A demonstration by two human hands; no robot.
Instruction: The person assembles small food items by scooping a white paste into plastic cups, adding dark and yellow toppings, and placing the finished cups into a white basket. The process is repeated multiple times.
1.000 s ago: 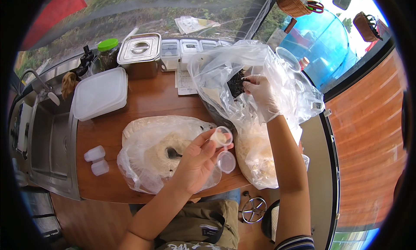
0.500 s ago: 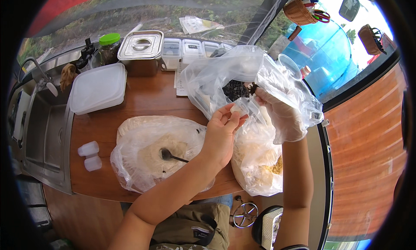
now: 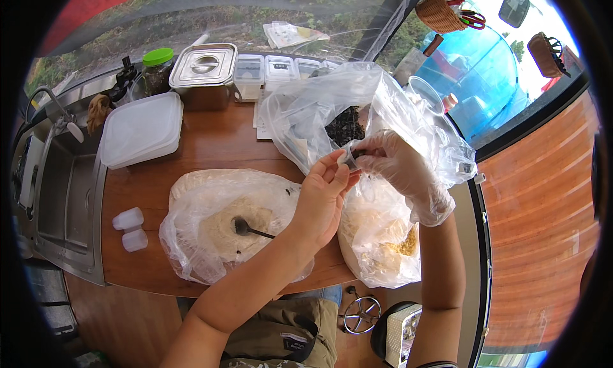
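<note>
My bare left hand (image 3: 322,192) pinches a small clear plastic cup (image 3: 348,157), tilted toward the right. My right hand (image 3: 402,167), in a clear disposable glove, has its fingers closed at the cup's mouth on a bit of dark shreds (image 3: 359,153). Just beyond both hands lies a large open clear bag (image 3: 297,106) with a dark dried shredded heap (image 3: 345,127) in it. Below the hands stands a bag of pale and yellowish flakes (image 3: 377,234). Left of my left forearm, an open bag of beige powder (image 3: 220,231) holds a black spoon (image 3: 242,227).
Two small empty cups (image 3: 132,229) lie at the table's left, beside a steel sink (image 3: 70,195). Along the back stand a white lidded tub (image 3: 142,130), a green-lidded jar (image 3: 158,68), a steel lidded container (image 3: 204,71) and several clear boxes (image 3: 249,71).
My right hand has come out of the bag of dark shreds, moving down and left to the cup's mouth with some shreds. The left hand still holds the cup in nearly the same place.
</note>
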